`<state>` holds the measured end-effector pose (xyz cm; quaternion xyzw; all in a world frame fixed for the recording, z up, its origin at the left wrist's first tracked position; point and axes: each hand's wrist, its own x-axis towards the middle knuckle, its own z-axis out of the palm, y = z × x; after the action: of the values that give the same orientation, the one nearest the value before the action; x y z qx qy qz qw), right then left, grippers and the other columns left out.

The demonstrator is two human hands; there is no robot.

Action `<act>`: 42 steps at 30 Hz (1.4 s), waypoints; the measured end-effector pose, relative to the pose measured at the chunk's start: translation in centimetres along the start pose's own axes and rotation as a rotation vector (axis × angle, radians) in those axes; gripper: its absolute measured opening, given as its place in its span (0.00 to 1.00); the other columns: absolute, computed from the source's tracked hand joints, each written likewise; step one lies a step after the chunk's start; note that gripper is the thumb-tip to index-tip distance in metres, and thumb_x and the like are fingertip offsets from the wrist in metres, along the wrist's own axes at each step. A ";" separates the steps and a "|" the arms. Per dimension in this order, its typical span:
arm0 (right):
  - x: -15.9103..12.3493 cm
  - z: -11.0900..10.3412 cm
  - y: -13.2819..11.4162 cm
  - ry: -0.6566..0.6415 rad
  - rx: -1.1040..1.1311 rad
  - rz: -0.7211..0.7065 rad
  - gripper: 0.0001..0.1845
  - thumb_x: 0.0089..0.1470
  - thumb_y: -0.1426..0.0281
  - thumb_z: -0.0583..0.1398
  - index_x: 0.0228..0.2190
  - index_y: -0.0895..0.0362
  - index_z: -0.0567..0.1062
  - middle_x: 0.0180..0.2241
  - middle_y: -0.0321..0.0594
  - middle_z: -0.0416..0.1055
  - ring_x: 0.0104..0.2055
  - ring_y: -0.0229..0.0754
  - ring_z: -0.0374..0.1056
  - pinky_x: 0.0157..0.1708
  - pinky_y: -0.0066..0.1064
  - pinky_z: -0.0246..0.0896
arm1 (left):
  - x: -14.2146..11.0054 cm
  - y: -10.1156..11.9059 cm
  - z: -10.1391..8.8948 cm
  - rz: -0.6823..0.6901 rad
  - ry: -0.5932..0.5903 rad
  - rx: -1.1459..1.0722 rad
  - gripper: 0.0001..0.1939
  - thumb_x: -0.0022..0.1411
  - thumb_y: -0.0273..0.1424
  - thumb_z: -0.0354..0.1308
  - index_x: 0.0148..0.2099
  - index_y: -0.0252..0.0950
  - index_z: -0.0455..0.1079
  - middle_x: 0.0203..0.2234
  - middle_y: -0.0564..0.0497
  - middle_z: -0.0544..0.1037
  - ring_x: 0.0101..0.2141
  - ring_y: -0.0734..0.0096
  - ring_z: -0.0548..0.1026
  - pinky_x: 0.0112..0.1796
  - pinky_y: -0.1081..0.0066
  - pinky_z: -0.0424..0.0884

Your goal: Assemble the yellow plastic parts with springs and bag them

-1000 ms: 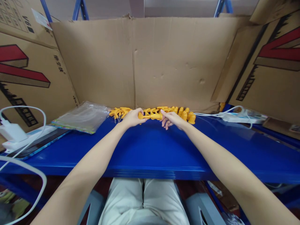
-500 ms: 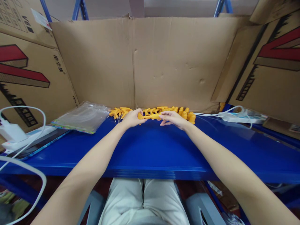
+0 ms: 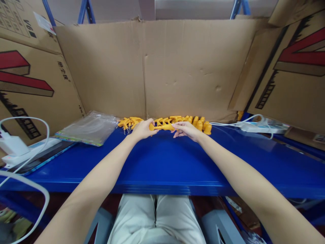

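Yellow part (image 3: 167,127), one: lies crosswise between my hands, in front of the yellow pieces (image 3: 207,128). Left hand (image 3: 145,129): closed round one end. Right hand (image 3: 186,129): thumb and fingertips pinched on the other, remaining fingers loose; the two-ended hold presumably steadies it. Yellow pieces: rowed along the cardboard (image 3: 198,67), probably for easy reach.
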<state>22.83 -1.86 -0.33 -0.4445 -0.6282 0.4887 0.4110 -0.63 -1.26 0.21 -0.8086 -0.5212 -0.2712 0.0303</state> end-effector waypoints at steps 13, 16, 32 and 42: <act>-0.3 0.1 -0.3 -0.002 0.028 0.030 0.14 0.52 0.60 0.63 0.32 0.59 0.74 0.32 0.45 0.76 0.23 0.38 0.72 0.33 0.34 0.70 | -0.1 0.2 0.2 0.012 0.051 0.114 0.18 0.55 0.45 0.59 0.44 0.41 0.67 0.28 0.51 0.76 0.35 0.61 0.75 0.33 0.70 0.64; -0.3 0.3 -0.5 -0.019 0.126 0.042 0.08 0.55 0.66 0.62 0.32 0.58 0.73 0.33 0.43 0.75 0.25 0.38 0.72 0.38 0.38 0.70 | -0.2 0.3 0.1 0.022 0.064 0.101 0.18 0.55 0.44 0.59 0.44 0.41 0.67 0.30 0.51 0.76 0.36 0.60 0.75 0.34 0.69 0.66; 2.3 -1.1 -1.0 0.285 0.249 -0.287 0.10 0.45 0.73 0.60 0.33 0.53 0.66 0.40 0.38 0.74 0.40 0.41 0.73 0.46 0.38 0.67 | 0.2 -0.9 0.8 0.060 -0.044 0.002 0.15 0.59 0.36 0.54 0.46 0.37 0.72 0.30 0.50 0.78 0.31 0.67 0.75 0.34 0.70 0.67; 5.6 -0.4 2.0 0.268 -0.953 -0.500 0.17 0.50 0.79 0.53 0.43 0.59 0.70 0.49 0.49 0.70 0.53 0.48 0.65 0.55 0.42 0.57 | 0.4 -1.8 1.0 0.058 -0.119 0.019 0.13 0.58 0.35 0.53 0.39 0.35 0.75 0.27 0.49 0.78 0.29 0.67 0.74 0.31 0.70 0.66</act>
<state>22.02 3.84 -1.73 -0.4768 -0.8085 -0.0229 0.3442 -1.67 0.25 -0.91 -0.8377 -0.5011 -0.2168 0.0146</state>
